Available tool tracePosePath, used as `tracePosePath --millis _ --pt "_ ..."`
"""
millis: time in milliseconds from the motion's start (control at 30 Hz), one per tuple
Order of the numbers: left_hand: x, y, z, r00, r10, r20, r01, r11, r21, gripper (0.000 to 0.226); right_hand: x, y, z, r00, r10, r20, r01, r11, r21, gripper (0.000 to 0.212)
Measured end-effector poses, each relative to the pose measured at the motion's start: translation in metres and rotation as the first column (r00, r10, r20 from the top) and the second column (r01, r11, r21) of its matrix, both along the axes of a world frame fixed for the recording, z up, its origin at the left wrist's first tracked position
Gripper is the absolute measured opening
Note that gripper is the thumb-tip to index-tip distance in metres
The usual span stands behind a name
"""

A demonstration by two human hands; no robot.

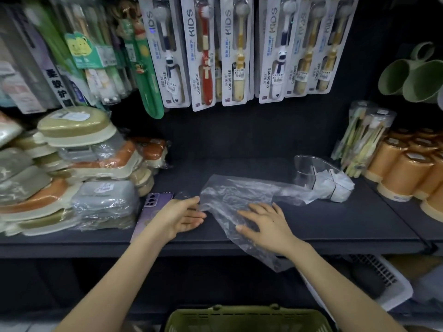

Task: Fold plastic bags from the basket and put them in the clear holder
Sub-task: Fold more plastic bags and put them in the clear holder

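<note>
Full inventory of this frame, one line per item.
plastic bag: one, clear, flat on shelf, end hanging over front edge
clear holder: one, transparent, shelf right of bag, folded bags inside
phone: one, purple, shelf left of bag
basket: one, olive green, bottom centre
toothbrush packs: several, white cards, hanging above
cups: several, orange, shelf far right
soap boxes: many, beige, orange, grey, stacked left
left hand: one, open, at bag's left edge
right hand: one, flat on bag
</note>
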State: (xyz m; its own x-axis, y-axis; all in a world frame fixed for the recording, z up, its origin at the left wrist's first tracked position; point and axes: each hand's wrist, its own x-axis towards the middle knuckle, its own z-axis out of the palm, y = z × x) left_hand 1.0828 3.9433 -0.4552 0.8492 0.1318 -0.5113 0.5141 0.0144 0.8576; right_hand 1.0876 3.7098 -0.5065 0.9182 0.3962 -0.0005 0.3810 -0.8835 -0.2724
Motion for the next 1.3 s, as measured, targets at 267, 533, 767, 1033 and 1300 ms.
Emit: tracePosePath --millis 267,533,767,1033,1300 --pt "0.008 -0.009 -0.009 0.986 0.142 0.085 -0.140 0.990 -0.020 0.013 -0.048 -0.034 0.008 0.977 -0.154 0.145 0.135 0.982 0.128 0.091" --pt "0.005 -0.006 -0.016 0.962 0.240 0.133 -0.231 0.970 -0.076 0.018 -0.087 -0.049 -0.012 0.903 -0.422 0.076 0.372 0.859 0.351 0.030" --pt "0.005 0.020 -0.021 0.931 0.305 0.201 -0.298 0.952 -0.067 0.021 -0.078 -0.073 0.015 0.856 -0.306 -0.416 0.510 0.369 0.777 0.013" --pt "-0.001 0.022 -0.033 0.911 0.228 0.344 -0.297 0.941 0.162 0.014 -0.067 -0.095 0.039 0.828 -0.011 -0.560 0.560 0.033 0.828 0.041" --pt "-0.043 0.004 -0.043 0.901 -0.193 0.387 -0.133 0.728 0.672 0.030 -0.062 -0.094 0.022 0.723 -0.225 -0.653 0.678 0.051 0.733 0.024"
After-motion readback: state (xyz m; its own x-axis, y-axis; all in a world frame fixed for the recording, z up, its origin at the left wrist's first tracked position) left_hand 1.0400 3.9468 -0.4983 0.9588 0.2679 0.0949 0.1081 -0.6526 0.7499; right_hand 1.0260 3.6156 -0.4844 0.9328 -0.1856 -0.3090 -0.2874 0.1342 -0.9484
